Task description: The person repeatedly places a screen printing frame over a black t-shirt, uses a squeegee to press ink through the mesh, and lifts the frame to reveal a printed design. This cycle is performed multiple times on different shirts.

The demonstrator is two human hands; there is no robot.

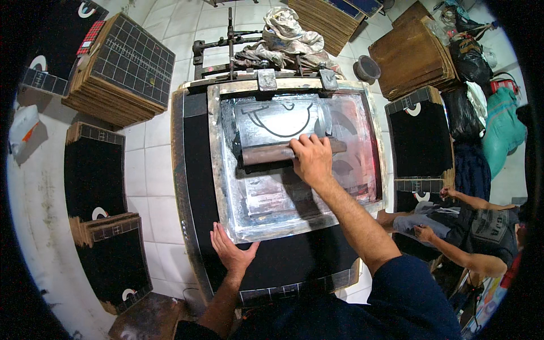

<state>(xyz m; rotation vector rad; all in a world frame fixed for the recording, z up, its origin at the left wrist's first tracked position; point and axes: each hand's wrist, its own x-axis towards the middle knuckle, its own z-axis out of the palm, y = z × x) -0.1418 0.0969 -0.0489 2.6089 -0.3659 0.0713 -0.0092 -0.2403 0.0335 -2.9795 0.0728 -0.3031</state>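
My right hand (pixel 314 161) is closed around the handle of a brown squeegee (pixel 264 153), which lies crosswise on the mesh of a screen-printing frame (pixel 221 187). Beyond the blade, pale shiny ink (pixel 283 122) is spread over a dark curved design. Reddish stains colour the right side of the mesh. At the frame's near left corner rests my left hand (pixel 233 249), its fingers stretched and apart, thumb along the front edge. Under the frame lies black fabric (pixel 300 258) on a board; the squeegee's lower edge is hidden.
Two metal clamps (pixel 266 80) hold the frame's far side. Crumpled rags (pixel 289 34) sit on the metal bars behind. Stacked boards (pixel 133 62) stand left, with black printed pieces (pixel 93 170) on others. At right are more boards (pixel 411 56) and another person (pixel 470 232).
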